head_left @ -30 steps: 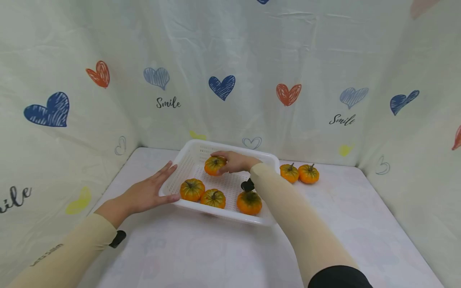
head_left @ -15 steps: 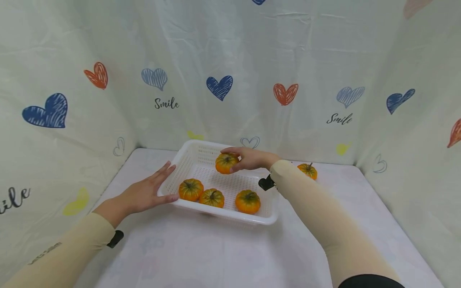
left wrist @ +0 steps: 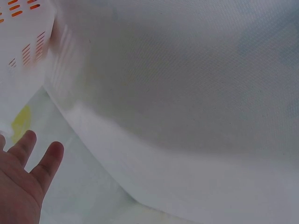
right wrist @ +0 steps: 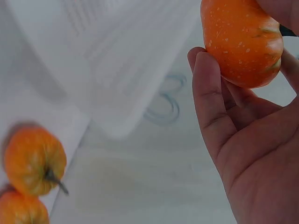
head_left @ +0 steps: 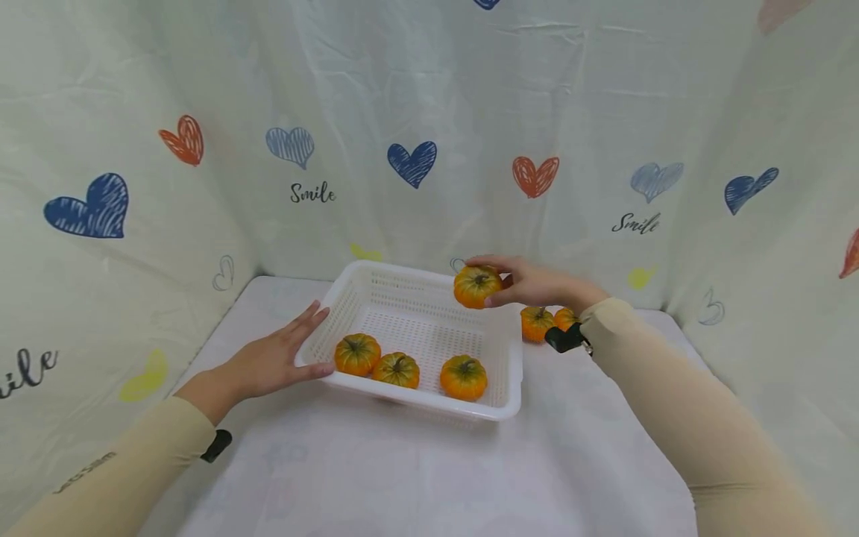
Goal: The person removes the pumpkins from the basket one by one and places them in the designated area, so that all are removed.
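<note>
My right hand [head_left: 537, 282] grips a small orange-green pumpkin [head_left: 477, 286] above the far right corner of a white perforated plastic basket [head_left: 409, 400]. In the right wrist view, the fingers and thumb wrap around that pumpkin [right wrist: 243, 44]. My left hand [head_left: 275, 358] lies with straight, spread fingers against the basket's left rim, thumb at the near left corner. Inside the basket, two pumpkins sit side by side at the near left, one of them a ribbed pumpkin [head_left: 358, 353]. Another pumpkin [head_left: 463, 377] sits at the near right.
Two more pumpkins stand on the white-covered table [head_left: 349, 477] right of the basket, the nearer-in pumpkin [head_left: 537, 324] and one partly hidden by my right wrist. A pale curtain [head_left: 470, 112] printed with hearts encloses the table's back and sides.
My right hand has lifted the pumpkin from the back of the basket and carried it right, up to the far right corner. The left hand and basket have stayed in place.
</note>
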The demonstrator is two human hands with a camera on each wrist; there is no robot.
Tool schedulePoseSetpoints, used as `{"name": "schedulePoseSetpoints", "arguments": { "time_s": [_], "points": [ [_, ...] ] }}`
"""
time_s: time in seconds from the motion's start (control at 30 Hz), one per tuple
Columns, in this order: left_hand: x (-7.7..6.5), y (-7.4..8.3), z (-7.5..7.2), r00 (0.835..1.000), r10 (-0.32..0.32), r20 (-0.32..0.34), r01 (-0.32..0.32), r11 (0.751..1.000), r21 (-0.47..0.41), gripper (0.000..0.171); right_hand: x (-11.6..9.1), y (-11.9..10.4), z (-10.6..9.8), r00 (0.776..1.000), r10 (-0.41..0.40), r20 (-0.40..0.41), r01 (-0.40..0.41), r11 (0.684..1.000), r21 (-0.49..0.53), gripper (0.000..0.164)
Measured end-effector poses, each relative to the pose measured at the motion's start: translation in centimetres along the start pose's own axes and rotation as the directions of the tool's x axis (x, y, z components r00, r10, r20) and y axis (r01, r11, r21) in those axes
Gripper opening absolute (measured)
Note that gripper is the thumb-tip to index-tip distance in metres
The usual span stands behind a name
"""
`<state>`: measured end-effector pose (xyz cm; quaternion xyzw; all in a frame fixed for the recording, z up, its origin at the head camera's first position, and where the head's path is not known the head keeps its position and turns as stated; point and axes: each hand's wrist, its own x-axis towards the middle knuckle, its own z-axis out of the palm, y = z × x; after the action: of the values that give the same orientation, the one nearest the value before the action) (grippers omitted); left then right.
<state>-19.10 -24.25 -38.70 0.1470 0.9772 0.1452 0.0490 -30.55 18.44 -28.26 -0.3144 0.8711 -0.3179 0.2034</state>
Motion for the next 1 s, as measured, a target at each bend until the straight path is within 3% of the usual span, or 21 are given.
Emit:
{"name": "schedulePoseSetpoints", "arguments": {
  "time_s": [0.3, 0.63, 1.0],
  "points": [
    [-0.2, 0.2, 0.0, 1.0, -0.004, -0.001, 0.004, 1.0, 0.01, 0.106, -4.0, 3.3, -3.1, 0.988, 0.112, -0.106, -0.114, 0.993, -0.014, 0.072],
    [-0.2, 0.5, -0.2, 1.0, -0.004, 0.0, 0.004, 1.0, 0.016, 0.106, -7.1, 5.9, -3.7, 0.978, 0.138, -0.157, -0.145, 0.989, -0.033, 0.074],
    [-0.3, 0.5, -0.2, 1.0, -0.001, -0.007, 0.001, 1.0, 0.022, 0.106, -9.0, 7.7, -3.5, 0.972, 0.165, -0.168, -0.169, 0.985, -0.014, 0.074]
  ]
}}
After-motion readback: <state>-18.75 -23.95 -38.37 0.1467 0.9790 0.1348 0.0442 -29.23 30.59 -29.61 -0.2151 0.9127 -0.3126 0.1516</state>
